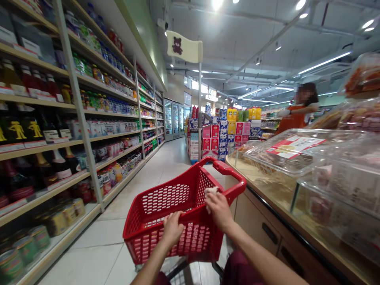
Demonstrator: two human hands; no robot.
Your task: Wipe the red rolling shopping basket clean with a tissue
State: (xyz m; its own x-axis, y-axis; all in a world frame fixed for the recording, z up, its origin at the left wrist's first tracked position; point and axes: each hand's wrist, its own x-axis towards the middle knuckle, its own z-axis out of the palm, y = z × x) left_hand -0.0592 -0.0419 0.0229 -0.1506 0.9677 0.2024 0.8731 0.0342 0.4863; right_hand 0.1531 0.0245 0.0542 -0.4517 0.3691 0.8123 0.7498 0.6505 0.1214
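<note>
A red plastic shopping cart [166, 198] with perforated sides stands in front of me in the aisle, turned side-on. My left hand [173, 227] is closed over the near rim of its basket, fingers curled inward. Further right, my right hand [219, 209] presses a crumpled white cloth or tissue [211, 190] against the rim, close to the cart's red handle [234, 184]. Part of the cloth is hidden under the fingers. A flagpole [200, 91] rises behind the handle and carries a cream flag with a bear on it [184, 46].
Shelves of bottles and cans [111, 113] line the left side. At right, a wooden counter [255, 215] bears clear plastic food boxes [285, 152], very near the cart. Stacked cartons [211, 138] stand ahead. A person in an orange apron [292, 118] is behind the counter.
</note>
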